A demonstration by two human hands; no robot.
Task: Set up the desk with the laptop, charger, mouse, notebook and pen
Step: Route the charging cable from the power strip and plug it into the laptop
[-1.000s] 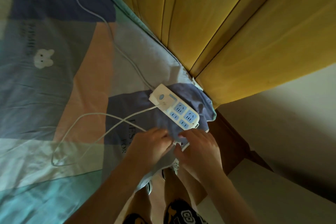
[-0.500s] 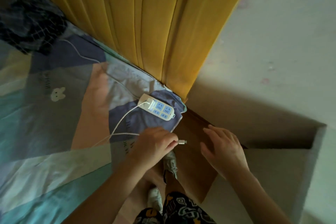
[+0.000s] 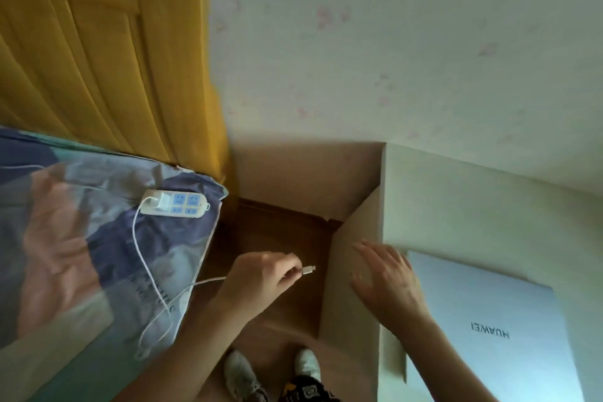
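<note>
Left hand (image 3: 261,277): fingers curled, pinching the charger cable (image 3: 143,258) just behind its plug (image 3: 308,269); the plug tip juts out toward 3 o'clock, over the brown floor (image 3: 280,232) in the gap between bed and desk, touching nothing.

Cable: white; runs from the hand toward 9 o'clock, loops across the bedsheet (image 3: 65,238), then climbs toward 12 o'clock to a white charger block (image 3: 160,201); the block is seated in the power strip (image 3: 174,204), which lies flat on the bed near its corner, at 10 o'clock from the left hand.

Right hand (image 3: 385,281): open, fingers straight and spread, pointing toward 11 o'clock; it sits at the desk's left edge, beside the laptop's near corner; whether it touches the desk cannot be told.

Laptop (image 3: 496,330): closed, silver, logo facing up; lying flat on the pale desk (image 3: 456,199) at 4 o'clock from the right hand.

Surroundings: yellow padded headboard (image 3: 98,59) at 11 o'clock; pale wall (image 3: 391,42) at 12 o'clock; the person's two light shoes (image 3: 243,375) at 6 o'clock.
</note>
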